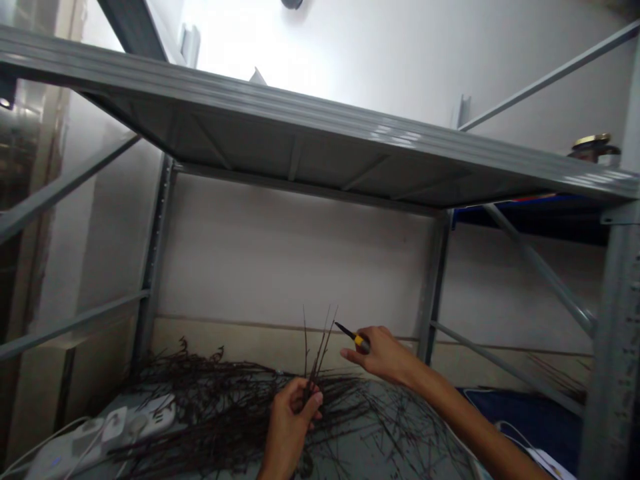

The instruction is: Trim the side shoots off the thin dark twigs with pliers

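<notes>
My left hand (295, 413) is closed round a small bunch of thin dark twigs (316, 367), whose tips point upward. To its right, my right hand (383, 353) grips black-and-yellow pruning shears (357, 338). Their narrow dark tip is beside the upper end of one twig; whether it touches, I cannot tell. The shears' handles are mostly hidden in the fingers. Below and behind both hands, a heap of dark branches (225, 407) spreads over the grey shelf board (363, 457), with short twig bits scattered to the right.
A white power strip (155, 410) with plugs and cables lies at the lower left. The upper metal shelf (300, 107) spans overhead between uprights (433, 287) and diagonal braces. Jars (593, 147) stand on it at the right. Dark blue material (525, 420) lies at the lower right.
</notes>
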`<state>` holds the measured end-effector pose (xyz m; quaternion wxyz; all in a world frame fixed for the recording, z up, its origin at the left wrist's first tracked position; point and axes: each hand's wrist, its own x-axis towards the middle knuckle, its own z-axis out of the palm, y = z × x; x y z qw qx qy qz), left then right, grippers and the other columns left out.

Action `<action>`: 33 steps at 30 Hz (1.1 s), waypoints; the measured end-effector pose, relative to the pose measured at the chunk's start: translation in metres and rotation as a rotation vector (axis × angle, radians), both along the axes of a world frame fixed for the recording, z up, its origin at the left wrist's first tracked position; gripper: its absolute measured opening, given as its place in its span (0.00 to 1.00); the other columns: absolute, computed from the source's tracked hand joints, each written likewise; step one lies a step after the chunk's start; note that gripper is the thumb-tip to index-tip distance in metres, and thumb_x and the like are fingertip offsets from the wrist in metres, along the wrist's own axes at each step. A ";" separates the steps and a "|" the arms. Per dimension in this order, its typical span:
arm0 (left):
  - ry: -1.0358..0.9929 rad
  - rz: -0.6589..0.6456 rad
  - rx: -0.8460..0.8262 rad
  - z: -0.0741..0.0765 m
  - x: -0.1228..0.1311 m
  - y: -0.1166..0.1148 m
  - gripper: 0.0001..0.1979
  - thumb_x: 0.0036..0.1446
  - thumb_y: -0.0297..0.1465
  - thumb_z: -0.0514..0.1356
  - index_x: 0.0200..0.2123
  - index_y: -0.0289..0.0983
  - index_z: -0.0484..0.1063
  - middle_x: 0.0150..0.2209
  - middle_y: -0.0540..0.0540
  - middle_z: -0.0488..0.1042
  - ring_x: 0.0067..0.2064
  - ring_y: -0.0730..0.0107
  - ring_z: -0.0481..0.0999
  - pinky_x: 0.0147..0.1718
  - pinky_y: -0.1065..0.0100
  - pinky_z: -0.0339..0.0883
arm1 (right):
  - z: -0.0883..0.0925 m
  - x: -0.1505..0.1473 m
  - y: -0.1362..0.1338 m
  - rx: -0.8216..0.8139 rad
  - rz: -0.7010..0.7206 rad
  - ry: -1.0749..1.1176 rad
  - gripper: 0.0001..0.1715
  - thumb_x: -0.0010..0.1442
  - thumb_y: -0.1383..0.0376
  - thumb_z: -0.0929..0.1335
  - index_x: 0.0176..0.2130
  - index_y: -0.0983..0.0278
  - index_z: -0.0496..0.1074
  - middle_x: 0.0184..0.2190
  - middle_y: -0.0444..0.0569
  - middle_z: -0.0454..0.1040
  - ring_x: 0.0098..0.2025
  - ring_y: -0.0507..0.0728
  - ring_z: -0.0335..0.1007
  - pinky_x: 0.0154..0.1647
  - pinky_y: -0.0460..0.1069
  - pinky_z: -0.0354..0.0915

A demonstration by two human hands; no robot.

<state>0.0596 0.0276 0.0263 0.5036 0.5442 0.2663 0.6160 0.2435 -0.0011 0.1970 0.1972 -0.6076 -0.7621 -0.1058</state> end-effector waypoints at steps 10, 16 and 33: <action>0.006 0.015 0.031 -0.002 -0.006 0.000 0.16 0.50 0.43 0.70 0.30 0.36 0.74 0.27 0.48 0.76 0.26 0.68 0.76 0.20 0.74 0.62 | 0.008 -0.012 0.007 0.059 -0.014 -0.091 0.26 0.64 0.47 0.66 0.27 0.62 0.76 0.24 0.52 0.78 0.29 0.59 0.73 0.32 0.50 0.59; 0.026 0.013 -0.004 -0.002 -0.006 -0.005 0.13 0.51 0.39 0.69 0.30 0.37 0.74 0.28 0.48 0.76 0.26 0.69 0.76 0.21 0.74 0.62 | 0.000 -0.009 0.012 0.104 -0.044 -0.138 0.24 0.66 0.50 0.65 0.35 0.65 0.80 0.33 0.61 0.80 0.45 0.66 0.75 0.42 0.51 0.62; -0.085 -0.026 0.006 0.002 -0.016 0.000 0.17 0.51 0.38 0.71 0.29 0.37 0.67 0.26 0.51 0.75 0.25 0.70 0.78 0.20 0.75 0.67 | -0.014 -0.006 0.015 -0.128 0.021 -0.112 0.27 0.58 0.44 0.69 0.30 0.65 0.76 0.24 0.50 0.76 0.25 0.55 0.67 0.26 0.49 0.54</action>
